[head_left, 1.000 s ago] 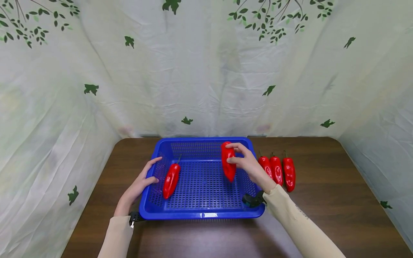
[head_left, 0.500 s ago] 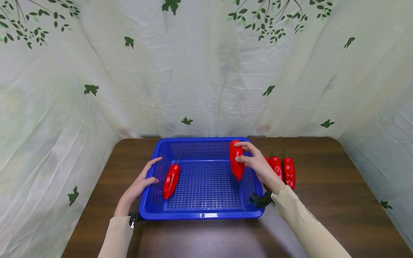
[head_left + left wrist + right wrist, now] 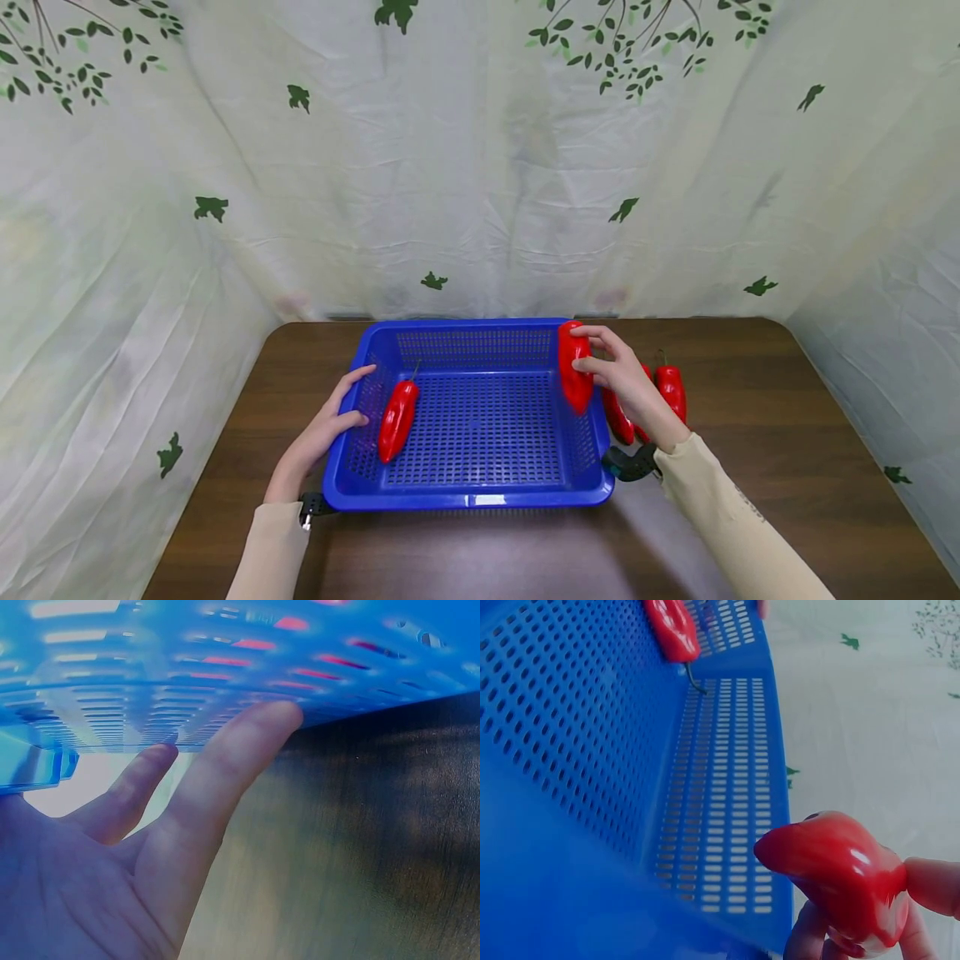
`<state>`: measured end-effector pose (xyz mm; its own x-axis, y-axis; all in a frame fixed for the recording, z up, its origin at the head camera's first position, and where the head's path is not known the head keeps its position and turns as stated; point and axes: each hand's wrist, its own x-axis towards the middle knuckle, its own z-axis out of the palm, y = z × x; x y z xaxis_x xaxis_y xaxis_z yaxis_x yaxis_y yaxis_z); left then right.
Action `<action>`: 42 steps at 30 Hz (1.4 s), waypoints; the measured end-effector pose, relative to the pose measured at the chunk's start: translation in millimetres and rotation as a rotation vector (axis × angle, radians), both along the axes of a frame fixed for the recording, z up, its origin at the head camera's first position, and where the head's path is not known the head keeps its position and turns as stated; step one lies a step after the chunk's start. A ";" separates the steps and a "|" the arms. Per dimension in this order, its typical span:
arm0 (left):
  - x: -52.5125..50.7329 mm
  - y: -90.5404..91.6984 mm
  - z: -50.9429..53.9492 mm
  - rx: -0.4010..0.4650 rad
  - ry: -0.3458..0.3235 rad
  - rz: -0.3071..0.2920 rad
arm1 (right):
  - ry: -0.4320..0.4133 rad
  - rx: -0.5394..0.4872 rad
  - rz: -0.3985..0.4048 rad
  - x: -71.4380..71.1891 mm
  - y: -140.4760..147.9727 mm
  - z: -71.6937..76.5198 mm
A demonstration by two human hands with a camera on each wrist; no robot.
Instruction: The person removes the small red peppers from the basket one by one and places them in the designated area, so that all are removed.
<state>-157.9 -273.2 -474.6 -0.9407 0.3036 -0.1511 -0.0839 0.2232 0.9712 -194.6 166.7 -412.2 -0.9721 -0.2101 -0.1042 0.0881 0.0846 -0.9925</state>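
The right hand [image 3: 618, 371] pinches a red pepper [image 3: 574, 371] between thumb and fingers, above the right wall of the blue basket [image 3: 472, 501]. In the right wrist view, that pepper [image 3: 847, 877] is held with its pointed tip toward the basket [image 3: 778, 772]. One red pepper [image 3: 398, 421] with a green stem lies inside the basket, near its left wall. The left hand [image 3: 322, 429] rests against the basket's left side, thumb and fingers spread. From the left wrist view, two extended digits of this hand [image 3: 165, 817] reach up to the perforated basket wall [image 3: 150, 705].
To the right of the basket, several red peppers lie on the brown table [image 3: 772, 433], such as the rightmost pepper [image 3: 671, 390]; the right hand partly covers this group. A pale cloth [image 3: 480, 167] with green leaf prints hangs behind the table and at both sides.
The right hand has moved to the right with the pepper, from over the basket's inside to its right wall. Neither the left hand nor the basket has visibly moved.
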 end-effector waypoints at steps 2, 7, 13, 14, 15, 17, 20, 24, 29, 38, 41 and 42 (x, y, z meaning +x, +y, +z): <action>0.0 -0.5 -0.2 0.004 0.000 -0.005 | 0.003 0.005 -0.006 0.4 3.8 -0.2; -0.1 -0.7 0.2 0.006 -0.003 -0.001 | 0.007 0.031 -0.032 2.2 12.8 -0.6; -0.5 0.2 0.0 0.008 -0.004 0.005 | -0.002 0.031 -0.059 1.2 22.5 -3.5; -0.6 0.3 -0.1 0.008 -0.005 0.004 | 0.000 0.034 -0.060 1.3 24.2 -3.8; -0.6 0.2 -0.2 0.007 -0.004 0.003 | 0.001 0.032 -0.062 1.4 25.6 -4.0; -0.4 0.2 0.1 0.006 -0.003 0.000 | 0.003 0.024 -0.064 1.6 28.8 -4.9; -0.3 -0.1 0.6 0.006 -0.005 -0.002 | 0.001 0.025 -0.074 2.3 33.9 -6.0; -0.3 -0.4 0.6 0.004 -0.008 0.004 | -0.011 0.031 -0.097 3.0 40.5 -8.1; -0.3 -0.3 -0.2 0.007 -0.011 0.008 | -0.019 0.049 -0.117 5.9 48.9 -11.6; -0.6 -0.8 -1.3 0.009 0.002 0.002 | -0.003 0.039 -0.138 12.1 64.6 -17.5; -0.6 -0.7 -1.0 0.010 0.001 0.004 | -0.001 0.039 -0.147 12.7 69.5 -20.2; -0.6 -0.6 -1.1 0.009 0.001 0.005 | -0.002 0.044 -0.151 12.7 70.9 -21.1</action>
<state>-158.4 -273.8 -475.7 -0.9424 0.3004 -0.1473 -0.0838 0.2144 0.9731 -181.8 237.7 -433.4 -0.9920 -0.0571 -0.1122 0.1052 0.1141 -0.9879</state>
